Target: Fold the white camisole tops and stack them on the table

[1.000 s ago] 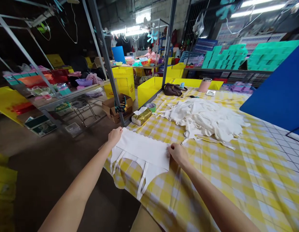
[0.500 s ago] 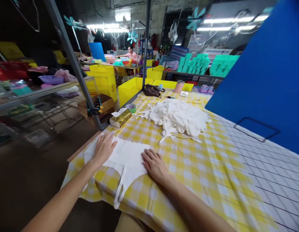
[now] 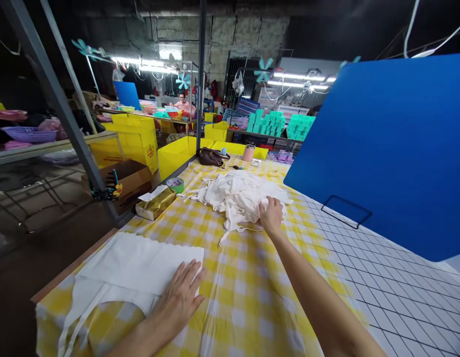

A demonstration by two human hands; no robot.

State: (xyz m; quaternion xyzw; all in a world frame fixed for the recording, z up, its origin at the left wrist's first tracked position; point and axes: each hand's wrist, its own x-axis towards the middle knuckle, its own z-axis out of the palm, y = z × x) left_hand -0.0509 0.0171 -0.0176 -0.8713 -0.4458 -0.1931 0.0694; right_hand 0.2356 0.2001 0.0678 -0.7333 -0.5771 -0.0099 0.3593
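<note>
Fingers: our left hand flat, released, on folded white cloth | right hand grasping cloth pile | one piece folded, pile left on table.

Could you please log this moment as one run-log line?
left hand: flat on folded white cloth bag | right hand: on heap of white cloth bags | surface: yellow checked tablecloth

The right hand hides part of the cloth pile; the folded cloth's straps run past the bottom edge.
</note>
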